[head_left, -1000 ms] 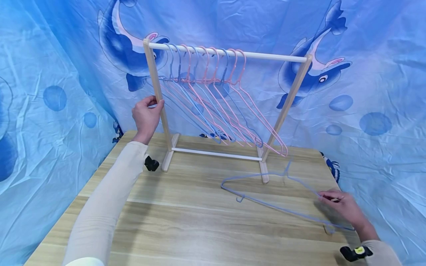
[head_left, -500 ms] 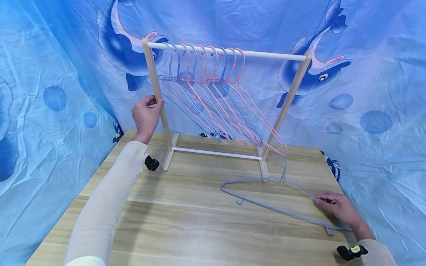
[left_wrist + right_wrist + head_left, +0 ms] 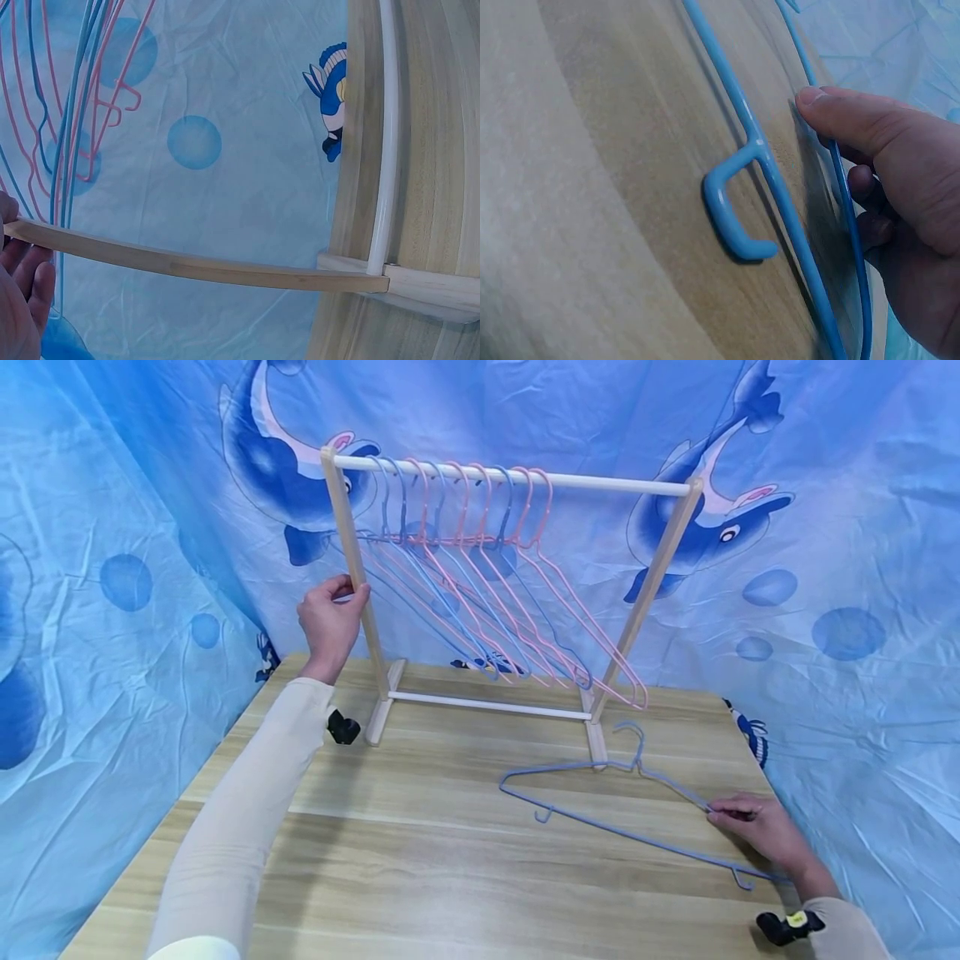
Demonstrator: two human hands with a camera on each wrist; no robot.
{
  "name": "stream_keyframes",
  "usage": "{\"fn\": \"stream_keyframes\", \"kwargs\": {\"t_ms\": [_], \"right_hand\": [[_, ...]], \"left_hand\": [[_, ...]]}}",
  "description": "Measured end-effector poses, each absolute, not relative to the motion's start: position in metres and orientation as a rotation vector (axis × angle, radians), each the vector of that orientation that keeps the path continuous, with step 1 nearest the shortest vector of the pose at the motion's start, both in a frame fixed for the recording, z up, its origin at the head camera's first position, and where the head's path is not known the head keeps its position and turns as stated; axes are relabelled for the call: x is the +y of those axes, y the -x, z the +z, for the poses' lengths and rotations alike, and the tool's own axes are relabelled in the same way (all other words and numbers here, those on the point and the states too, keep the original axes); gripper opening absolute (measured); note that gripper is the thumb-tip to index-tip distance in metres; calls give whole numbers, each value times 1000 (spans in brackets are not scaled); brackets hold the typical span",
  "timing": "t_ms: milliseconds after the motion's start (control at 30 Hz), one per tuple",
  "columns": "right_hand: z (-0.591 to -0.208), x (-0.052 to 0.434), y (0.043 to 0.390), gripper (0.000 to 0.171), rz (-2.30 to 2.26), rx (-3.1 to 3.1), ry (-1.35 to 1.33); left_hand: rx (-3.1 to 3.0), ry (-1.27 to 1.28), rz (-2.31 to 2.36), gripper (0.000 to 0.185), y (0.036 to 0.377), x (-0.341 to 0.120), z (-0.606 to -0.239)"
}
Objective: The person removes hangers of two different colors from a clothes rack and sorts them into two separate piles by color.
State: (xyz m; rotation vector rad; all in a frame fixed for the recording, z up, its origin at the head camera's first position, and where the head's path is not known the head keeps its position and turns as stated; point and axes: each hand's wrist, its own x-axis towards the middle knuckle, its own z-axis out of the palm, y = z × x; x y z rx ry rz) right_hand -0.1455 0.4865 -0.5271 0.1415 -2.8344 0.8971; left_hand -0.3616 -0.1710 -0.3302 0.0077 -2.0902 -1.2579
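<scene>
My left hand [image 3: 330,622] pinches the left post [image 3: 346,527] of a small wooden garment rack between thumb and fingers. In the left wrist view, the hand [image 3: 22,300] grips that post [image 3: 202,268] at the lower left. Several pink hangers [image 3: 550,502] and blue hangers hang from the rack's white top rod [image 3: 600,482], bunched toward its left and middle. In front of the rack's right foot, a loose blue hanger [image 3: 637,837] lies on the table. My right hand [image 3: 761,831] pinches its right shoulder. The right wrist view shows a small hook [image 3: 720,206] on its lower bar.
The rack stands at the back of the wood-grain table [image 3: 450,877], its white lower rod [image 3: 487,705] close above the surface. A blue curtain [image 3: 847,718] with printed dolphins encloses the back and sides. The top rod's right part carries no hangers.
The blue hanger has come down flat onto the table, its hook swinging slightly left. My right hand has moved a little left and down with it. The left hand has stayed on the post.
</scene>
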Motion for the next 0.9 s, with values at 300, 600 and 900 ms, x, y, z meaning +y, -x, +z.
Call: {"fn": "stream_keyframes", "kwargs": {"t_ms": [300,600,900], "right_hand": [[-506,482,151,23,928,-2878,-126],[-424,451,173,41,890,-2864,-165],[-348,399,196,59,1284,-2740,-142]], "left_hand": [[-2095,-12,-1265,39,362,-171,-330],[-2101,-11,-1279,41,362,-173,-331],[-2095,-1,-1289,40,360,-172,-330]]}}
